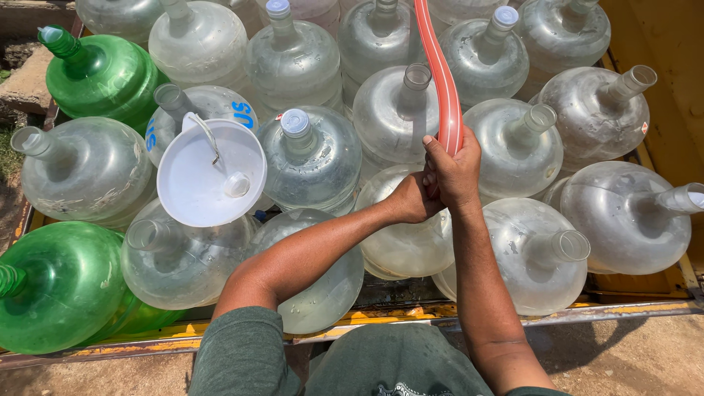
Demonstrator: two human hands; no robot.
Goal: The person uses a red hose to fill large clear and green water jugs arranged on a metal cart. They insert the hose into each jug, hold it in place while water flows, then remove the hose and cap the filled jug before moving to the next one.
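Over the crowd of big clear water jugs packed in the yellow truck bed (660, 110), both hands meet on the red hose (442, 81) that comes down from the top edge. The right hand (455, 172) is wrapped around the hose, and the left hand (412, 199) seems to clasp it just below, though its fingers are hidden behind the right wrist. Directly under the hands sits one clear jug (403, 242) whose mouth the hands cover, so where the hose end sits cannot be told. To do this well, I judge the hose wants a firm, unkinked grip held straight above that jug. Left of the hose, a white funnel (211, 172) rests tilted on another jug, beside two green jugs (103, 73).
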